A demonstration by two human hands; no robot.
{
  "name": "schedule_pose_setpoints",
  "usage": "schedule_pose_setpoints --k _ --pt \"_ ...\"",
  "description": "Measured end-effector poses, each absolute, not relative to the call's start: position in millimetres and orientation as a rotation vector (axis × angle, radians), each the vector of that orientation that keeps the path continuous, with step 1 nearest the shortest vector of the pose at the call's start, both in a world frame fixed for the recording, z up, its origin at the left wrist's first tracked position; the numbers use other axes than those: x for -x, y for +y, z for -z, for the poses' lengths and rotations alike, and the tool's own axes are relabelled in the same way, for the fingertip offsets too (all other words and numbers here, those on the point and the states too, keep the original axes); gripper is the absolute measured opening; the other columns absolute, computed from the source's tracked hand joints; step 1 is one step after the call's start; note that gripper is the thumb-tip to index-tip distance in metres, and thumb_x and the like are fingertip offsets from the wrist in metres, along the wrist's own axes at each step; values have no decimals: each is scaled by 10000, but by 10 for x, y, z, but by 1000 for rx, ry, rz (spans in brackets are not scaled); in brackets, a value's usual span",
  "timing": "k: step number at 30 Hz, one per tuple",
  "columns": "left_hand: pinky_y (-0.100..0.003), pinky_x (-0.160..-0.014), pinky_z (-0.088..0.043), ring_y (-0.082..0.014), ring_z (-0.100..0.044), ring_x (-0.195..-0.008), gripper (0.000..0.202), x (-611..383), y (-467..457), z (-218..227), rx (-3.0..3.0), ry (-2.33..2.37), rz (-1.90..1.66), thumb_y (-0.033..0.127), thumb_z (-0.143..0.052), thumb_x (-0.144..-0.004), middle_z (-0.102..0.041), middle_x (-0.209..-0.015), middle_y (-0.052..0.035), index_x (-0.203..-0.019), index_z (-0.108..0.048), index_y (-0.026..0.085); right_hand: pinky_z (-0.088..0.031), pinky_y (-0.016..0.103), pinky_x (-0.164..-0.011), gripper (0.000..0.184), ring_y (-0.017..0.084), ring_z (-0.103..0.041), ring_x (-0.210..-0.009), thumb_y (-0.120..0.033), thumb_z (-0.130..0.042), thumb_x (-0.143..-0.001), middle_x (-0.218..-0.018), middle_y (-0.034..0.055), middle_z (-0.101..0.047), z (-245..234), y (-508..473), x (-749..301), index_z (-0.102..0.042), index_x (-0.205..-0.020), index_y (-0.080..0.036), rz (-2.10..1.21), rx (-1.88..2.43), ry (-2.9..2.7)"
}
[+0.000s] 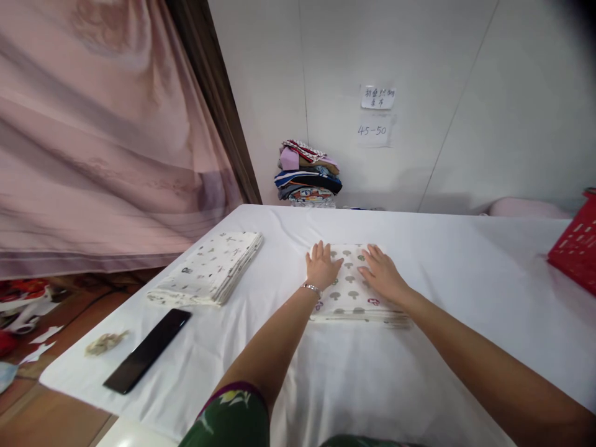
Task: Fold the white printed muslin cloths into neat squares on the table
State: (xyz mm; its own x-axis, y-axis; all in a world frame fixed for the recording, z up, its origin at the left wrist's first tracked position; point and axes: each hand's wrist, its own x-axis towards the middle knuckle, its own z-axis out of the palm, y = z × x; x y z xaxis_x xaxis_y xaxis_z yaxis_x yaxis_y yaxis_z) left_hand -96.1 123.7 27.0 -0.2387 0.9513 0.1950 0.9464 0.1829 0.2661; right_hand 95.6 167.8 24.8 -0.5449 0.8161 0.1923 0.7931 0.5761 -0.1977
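Green sleeve (233, 416) nearest; left fingers (320, 253), right fingers (374, 255) loosely spread on printed cloth (348, 288).

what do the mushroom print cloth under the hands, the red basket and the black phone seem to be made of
Mushroom-print cloth: fabric, perhaps cotton, matte; it lies in soft folded layers.
Red basket: likely rigid plastic, low sheen; regular slots pierce its evenly coloured wall.
Black phone: probably glass-fronted and glossy, given its smooth, dark face; frame material can't be told.
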Motion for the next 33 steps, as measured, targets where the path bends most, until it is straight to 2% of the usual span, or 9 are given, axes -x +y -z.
schedule_pose_setpoints --k 3,7,13,17,20,24,27,30,33 --pt "-482 -1099 -108 -257 -129 -1368 642 921 1379 -156 -2031 2344 -393 564 -297 -858 -229 -1479 -78 -1372 -327 180 -121 454 -1081 595 247 -112 -1363 -479 -296 -891 -1482 107 -199 -228 1939 -791 -283 -1387 -150 -143 1359 -2611" --pt "-484 -1104 -75 -258 -120 -1370 669 952 1413 24 -2101 2315 -375 575 -222 -867 -239 -1475 -83 -1388 -305 163 -101 488 -1074 667 241 -117 -1361 -557 -223 -881 -1484 95 -194 -8 2194 -856 -248 -1405 -145 -212 1555 -2624" --pt "-484 -1104 -60 -264 -121 -1369 646 951 1397 19 -2089 2278 -460 568 -259 -866 -245 -1473 -83 -1373 -328 174 -92 486 -1077 707 243 -87 -1366 -595 -153 -871 -1494 77 -159 72 2199 -893 -225 -1417 -152 -173 1591 -2654" --pt "-418 -1091 -171 -256 -178 -1356 597 1034 1305 -141 -1837 2292 -620 505 -405 -841 -242 -1474 -84 -1341 -362 183 -104 509 -1065 667 259 -165 -1350 -578 -182 -874 -1471 86 -238 -54 2262 -886 -324 -1375 -161 -178 1572 -2701" --pt "-372 -992 -328 -271 -361 -1264 618 1188 1109 -227 -1508 2318 -725 458 -475 -808 -379 -1393 -147 -1329 -354 148 -100 514 -1063 609 272 -262 -1314 -550 -257 -868 -1407 91 -372 -171 2437 -898 -383 -1341 -186 -212 1452 -2785" --pt "-352 -831 -423 -288 -556 -1037 563 1356 781 -197 -1211 2213 -642 547 -516 -748 -595 -1150 -147 -1153 -516 155 -237 406 -1041 720 276 -363 -1259 -587 -416 -793 -1393 118 -389 -292 2726 -883 -354 -1366 -155 -451 1391 -2881" --pt "-317 -740 -448 -267 -607 -910 496 1414 671 -146 -1148 2119 -647 537 -608 -676 -660 -1004 -105 -1016 -585 177 -365 359 -935 742 299 -451 -1178 -640 -505 -710 -1329 133 -464 -333 2856 -883 -475 -1274 -157 -574 1433 -2888" --pt "-280 -670 -460 -226 -629 -811 432 1506 843 -200 -1226 2078 -763 400 -664 -664 -677 -936 -76 -1028 -587 180 -427 345 -814 682 300 -556 -1025 -683 -532 -661 -1148 128 -598 -319 2834 -970 -590 -1112 -175 -662 1514 -2832" --pt "-286 -724 -461 -212 -625 -838 492 1638 1284 -359 -1422 2126 -836 323 -656 -694 -665 -977 -64 -1155 -536 201 -448 338 -747 649 301 -590 -951 -659 -566 -646 -1092 149 -621 -263 2627 -1161 -626 -1039 -146 -690 1653 -2637"
